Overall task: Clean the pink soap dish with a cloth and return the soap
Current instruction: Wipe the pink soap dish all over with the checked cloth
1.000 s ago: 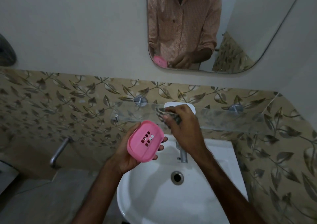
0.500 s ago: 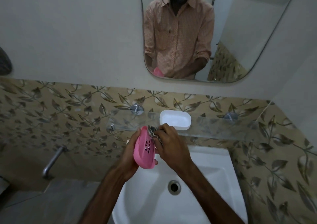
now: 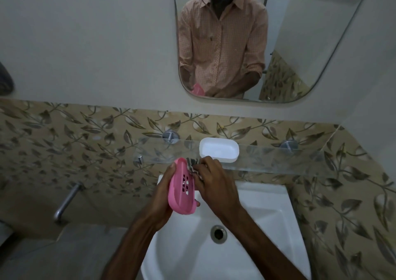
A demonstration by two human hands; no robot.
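Soap dish (image 3: 182, 188) turned edge-on vs 1 s ago, gripped by left hand (image 3: 164, 190); right hand (image 3: 214, 183) clutching cloth (image 3: 192, 164) now at rim, so wiping's underway.

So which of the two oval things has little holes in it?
The pink soap dish, held on edge by the left hand over the sink. The white oval lying on the glass shelf shows no holes.

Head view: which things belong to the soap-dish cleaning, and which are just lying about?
In the job: pink soap dish in the left hand; cloth in the right hand; white block, likely the soap.
Just there: glass shelf, basin, mirror, wall tap.
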